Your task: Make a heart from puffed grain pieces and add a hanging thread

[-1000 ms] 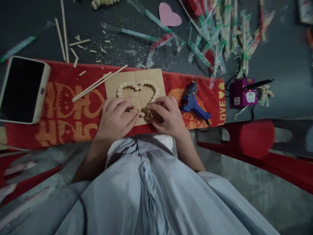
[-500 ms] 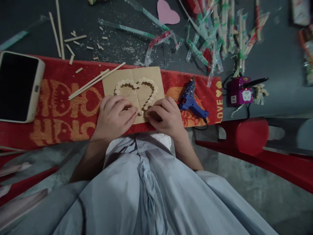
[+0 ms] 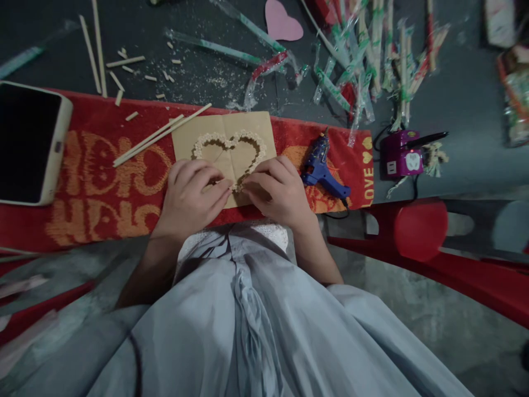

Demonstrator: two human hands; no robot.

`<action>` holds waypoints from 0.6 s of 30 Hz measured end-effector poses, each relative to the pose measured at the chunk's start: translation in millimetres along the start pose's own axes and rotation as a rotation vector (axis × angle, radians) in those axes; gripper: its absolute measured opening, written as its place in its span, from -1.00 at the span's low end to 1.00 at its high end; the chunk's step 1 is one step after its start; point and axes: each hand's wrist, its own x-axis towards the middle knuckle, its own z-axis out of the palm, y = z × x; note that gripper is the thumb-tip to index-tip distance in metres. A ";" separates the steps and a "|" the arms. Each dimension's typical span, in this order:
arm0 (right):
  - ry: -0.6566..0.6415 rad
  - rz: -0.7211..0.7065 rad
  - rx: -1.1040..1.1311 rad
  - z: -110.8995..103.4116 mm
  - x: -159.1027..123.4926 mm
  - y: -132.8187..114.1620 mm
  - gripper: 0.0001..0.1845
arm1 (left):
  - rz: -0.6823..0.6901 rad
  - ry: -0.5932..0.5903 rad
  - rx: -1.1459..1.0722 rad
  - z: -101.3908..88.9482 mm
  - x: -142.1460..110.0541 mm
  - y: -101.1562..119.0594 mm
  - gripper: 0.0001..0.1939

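A heart-shaped outline (image 3: 260,144) built of short pale stick pieces stands on a creased sheet of brown card (image 3: 266,124). My left hand (image 3: 194,190) covers its lower left side, with thumb and fingertips pinched together by the bottom tip. From the other side, my right hand (image 3: 279,190) closes its fingers on the lower right side near the same tip. Whether a loose piece sits between the fingertips is hidden. To the right of my right hand, a blue glue gun (image 3: 320,168) lies on the red towel (image 3: 99,118).
Two thin sticks (image 3: 161,135) rest across the card's left edge. A phone (image 3: 31,143) lies at far left. Stick bits (image 3: 126,62) and crumbs are scattered behind the towel. A pink paper heart (image 3: 283,21), wrapped sticks (image 3: 355,60) and a purple power socket (image 3: 400,154) are farther right.
My right hand has shifted slightly left and up along the heart's lower right side. My left hand stays nearly in place. The whole view has moved a little.
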 end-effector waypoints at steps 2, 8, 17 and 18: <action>-0.042 0.026 0.022 -0.4 1.4 1.5 -0.86 | -0.007 -0.009 -0.018 0.4 0.1 -0.5 -0.90; -0.092 -0.005 0.064 -0.7 7.1 7.1 -0.87 | -0.081 -0.043 -0.109 1.6 0.6 0.2 -0.88; -0.064 -0.097 0.064 -3.8 12.2 8.5 -0.83 | -0.118 -0.062 -0.157 2.0 0.0 -0.1 -0.86; -0.074 -0.093 0.057 -4.3 12.7 8.4 -0.82 | -0.114 -0.061 -0.158 1.8 0.1 0.0 -0.86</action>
